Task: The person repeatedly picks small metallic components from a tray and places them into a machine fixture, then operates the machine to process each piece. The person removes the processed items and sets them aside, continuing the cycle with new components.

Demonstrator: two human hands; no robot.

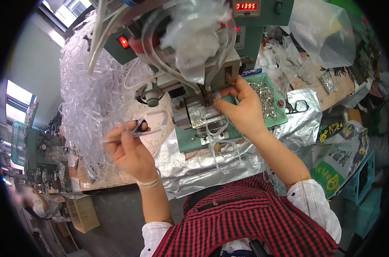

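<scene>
A: Left hand [132, 152] pinches a clear eyeglass frame [165, 121]; whether the right hand [244, 104], at the machine [233, 61], grasps anything cannot be told.
B: Failure mode?
A: A second frame [223, 141], beside the right wrist, could be marred if it slipped mid-stroke.

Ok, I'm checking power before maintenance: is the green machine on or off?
On: the red switch glows and the display shows lit red digits.

The left hand [132, 153] holds clear frames [165, 120] (right hand [246, 107] opposite).
</scene>
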